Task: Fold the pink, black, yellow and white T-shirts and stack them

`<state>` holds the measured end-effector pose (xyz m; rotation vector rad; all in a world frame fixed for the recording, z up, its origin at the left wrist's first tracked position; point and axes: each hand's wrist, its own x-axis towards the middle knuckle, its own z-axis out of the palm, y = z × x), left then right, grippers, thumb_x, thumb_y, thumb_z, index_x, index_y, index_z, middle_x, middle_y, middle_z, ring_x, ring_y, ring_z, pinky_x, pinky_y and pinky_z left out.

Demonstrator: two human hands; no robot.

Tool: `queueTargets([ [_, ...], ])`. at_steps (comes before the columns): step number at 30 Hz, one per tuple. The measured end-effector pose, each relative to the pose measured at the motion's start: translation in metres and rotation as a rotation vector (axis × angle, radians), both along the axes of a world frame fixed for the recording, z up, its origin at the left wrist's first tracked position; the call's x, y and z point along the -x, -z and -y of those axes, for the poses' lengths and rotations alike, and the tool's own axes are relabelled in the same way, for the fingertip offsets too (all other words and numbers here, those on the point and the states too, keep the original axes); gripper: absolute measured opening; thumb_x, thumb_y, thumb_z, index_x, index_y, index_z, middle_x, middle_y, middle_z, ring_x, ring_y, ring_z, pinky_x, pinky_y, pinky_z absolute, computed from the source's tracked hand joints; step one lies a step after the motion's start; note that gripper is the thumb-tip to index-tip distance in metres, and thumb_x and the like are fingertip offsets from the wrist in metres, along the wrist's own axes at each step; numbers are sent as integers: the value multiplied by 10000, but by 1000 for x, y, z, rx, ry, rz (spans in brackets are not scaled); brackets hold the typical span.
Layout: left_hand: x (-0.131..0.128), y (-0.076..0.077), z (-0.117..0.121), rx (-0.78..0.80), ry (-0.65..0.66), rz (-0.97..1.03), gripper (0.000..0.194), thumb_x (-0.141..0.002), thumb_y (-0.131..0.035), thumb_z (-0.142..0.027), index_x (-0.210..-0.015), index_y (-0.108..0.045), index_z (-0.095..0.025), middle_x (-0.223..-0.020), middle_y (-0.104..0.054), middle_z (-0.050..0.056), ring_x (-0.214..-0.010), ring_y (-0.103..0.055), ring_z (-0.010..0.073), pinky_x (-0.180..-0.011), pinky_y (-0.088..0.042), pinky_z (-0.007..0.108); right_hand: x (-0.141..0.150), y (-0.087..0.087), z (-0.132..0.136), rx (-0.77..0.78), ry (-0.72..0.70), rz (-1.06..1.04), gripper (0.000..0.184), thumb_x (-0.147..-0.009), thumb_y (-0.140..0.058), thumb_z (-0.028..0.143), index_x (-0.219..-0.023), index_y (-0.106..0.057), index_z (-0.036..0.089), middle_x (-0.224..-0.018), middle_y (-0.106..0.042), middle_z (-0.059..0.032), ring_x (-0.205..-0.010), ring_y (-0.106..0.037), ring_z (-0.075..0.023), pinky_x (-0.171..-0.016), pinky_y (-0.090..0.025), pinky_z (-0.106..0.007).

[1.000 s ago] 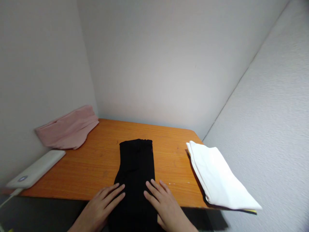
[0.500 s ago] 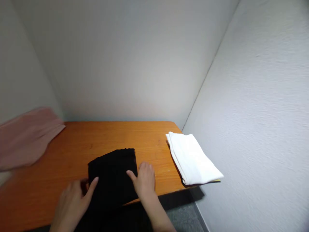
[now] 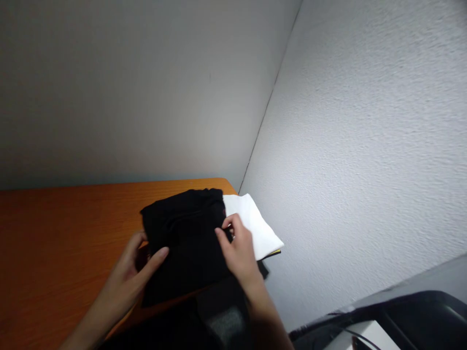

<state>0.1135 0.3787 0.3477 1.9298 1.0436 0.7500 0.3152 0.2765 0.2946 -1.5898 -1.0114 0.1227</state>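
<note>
Between my two hands is a folded black garment [image 3: 186, 243], raised off the wooden table and partly covering a folded white garment [image 3: 251, 226]. My left hand [image 3: 146, 270] grips its left edge, thumb on top and fingers curled beneath. On the opposite edge, my right hand [image 3: 237, 245] pinches the cloth between thumb and fingertips. The black garment's far edge looks wrinkled; its exact kind cannot be made out. A thin dark and yellow layer shows under the white one.
The wooden table [image 3: 73, 233] meets a wall at the back, with a textured white wall [image 3: 346, 160] close on the right. At the lower right stand a black object [image 3: 419, 316] and a white box [image 3: 375, 335].
Both hands have lifted the black garment and carried it right, over the white garment's left part. The view has turned right, and the pink cloth has left the picture.
</note>
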Motion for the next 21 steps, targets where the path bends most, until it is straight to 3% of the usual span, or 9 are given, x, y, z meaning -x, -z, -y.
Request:
queueTargets([
  [2,-42,-12,12,87,227,117,525,-766,-668,-569,-1140,-487,-248,-1034,-665,32,-949,-670,212,-817,-581,320,-47,-13,19,-39,74,10,94,-865,-549,294,-889,-488,227,-848,-579,1,-781,-563,-151,-761,-449,-295],
  [4,-76,-13,16,201,421,200,548,-803,-661,-490,-1223,-405,-246,-1107,-639,53,-962,-663,192,-860,-565,339,-90,-13,31,-40,90,3,145,-850,-575,333,-924,-517,221,-900,-609,-27,-824,-581,-163,-786,-468,-312],
  [7,-103,5,12,212,565,184,543,-851,-603,-445,-1295,-365,-241,-1319,-541,125,-1171,-587,230,-976,-517,400,-135,5,41,79,125,46,258,-833,-584,411,-995,-574,211,-969,-646,-90,-903,-613,-212,-794,-497,-359],
  [9,-98,25,1,99,536,84,511,-874,-563,-446,-1309,-388,-241,-1430,-454,144,-1320,-471,264,-1069,-449,451,-147,21,44,186,187,104,321,-817,-584,455,-1028,-609,215,-1028,-655,-133,-966,-625,-257,-805,-507,-403],
  [12,-59,56,-30,-107,361,-106,506,-891,-514,-478,-1324,-406,-238,-1473,-421,146,-1398,-378,284,-1140,-360,492,-143,39,43,235,193,143,384,-796,-572,505,-1065,-644,241,-1119,-646,-161,-1058,-622,-311,-843,-512,-458],
  [15,2,68,-76,-303,114,-284,525,-893,-462,-499,-1328,-420,-207,-1463,-439,162,-1402,-378,281,-1157,-330,465,-127,57,33,205,92,158,469,-796,-517,563,-1132,-648,264,-1173,-640,-155,-1124,-604,-339,-891,-510,-504],
  [17,48,59,-110,-454,-85,-468,553,-895,-428,-498,-1333,-423,-160,-1463,-440,183,-1402,-380,277,-1156,-330,436,-117,78,22,199,3,162,554,-789,-473,603,-1203,-628,270,-1190,-640,-154,-1171,-581,-362,-936,-487,-557],
  [21,144,15,-169,-592,-472,-819,559,-907,-411,-417,-1349,-413,-76,-1443,-453,219,-1388,-389,291,-1147,-318,413,-106,130,-1,251,-69,141,746,-711,-437,687,-1378,-509,362,-1232,-621,-141,-1265,-503,-407,-971,-432,-653],
])
